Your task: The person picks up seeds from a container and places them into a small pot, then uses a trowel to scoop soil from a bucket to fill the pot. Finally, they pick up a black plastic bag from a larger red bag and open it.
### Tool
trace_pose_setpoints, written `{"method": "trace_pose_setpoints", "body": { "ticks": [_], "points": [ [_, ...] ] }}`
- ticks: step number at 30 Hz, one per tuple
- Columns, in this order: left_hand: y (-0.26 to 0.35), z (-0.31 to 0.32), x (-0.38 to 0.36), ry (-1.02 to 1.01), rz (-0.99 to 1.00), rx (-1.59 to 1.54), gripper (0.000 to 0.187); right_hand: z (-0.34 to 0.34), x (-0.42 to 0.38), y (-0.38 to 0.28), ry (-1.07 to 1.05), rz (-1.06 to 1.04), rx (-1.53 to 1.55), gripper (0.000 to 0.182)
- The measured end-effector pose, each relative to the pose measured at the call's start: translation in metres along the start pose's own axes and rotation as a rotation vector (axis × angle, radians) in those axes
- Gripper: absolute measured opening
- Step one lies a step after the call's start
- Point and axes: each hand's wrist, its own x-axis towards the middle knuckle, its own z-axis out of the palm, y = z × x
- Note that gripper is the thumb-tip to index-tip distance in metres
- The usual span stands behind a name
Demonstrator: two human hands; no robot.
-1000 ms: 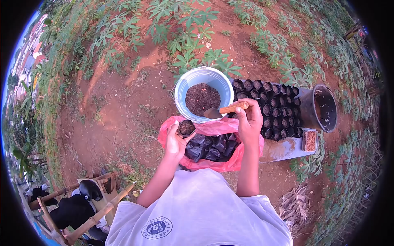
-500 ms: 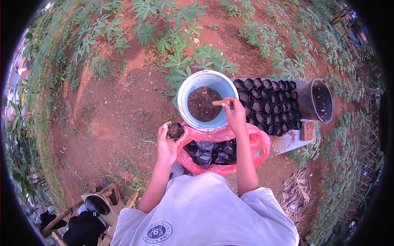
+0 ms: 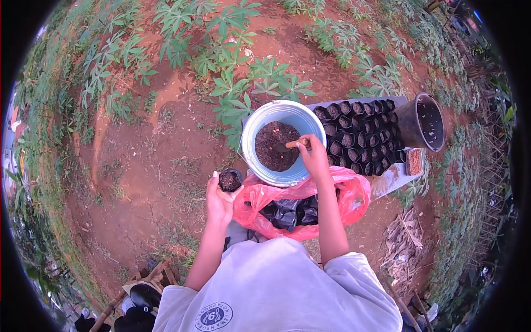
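Note:
A small black bag filled with dark soil point(image 3: 229, 181) is held upright in my left hand point(image 3: 220, 203), left of the bucket. My right hand point(image 3: 314, 157) grips the wooden handle of a small trowel point(image 3: 297, 143), whose dark blade is over the soil inside the light blue bucket point(image 3: 250, 145). A few small pinkish bits lie on that soil. Below the bucket, under my right forearm, an open red plastic bag point(image 3: 354, 200) holds black plastic bags point(image 3: 286, 213).
Rows of soil-filled black bags point(image 3: 362, 138) stand on a grey board point(image 3: 394, 185) at the right. On it are a black bucket point(image 3: 406, 123), tilted, and a clear box of reddish grains point(image 3: 414, 162). Leafy plants point(image 3: 238, 88) grow beyond. Dry leaves point(image 3: 402, 240) lie lower right.
The view has shifted a little. My left hand has moved slightly down and left with the small soil bag. The trowel remains in my right hand over the bucket's soil.

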Motion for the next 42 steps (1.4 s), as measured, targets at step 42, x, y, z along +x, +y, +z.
{"method": "trace_pose_setpoints", "body": {
  "ticks": [42],
  "points": [
    [0.009, 0.004, 0.000, 0.014, -0.006, 0.010, 0.037, 0.027, 0.032, 0.033, -0.185, 0.199, 0.300, 0.013]
  ]
}}
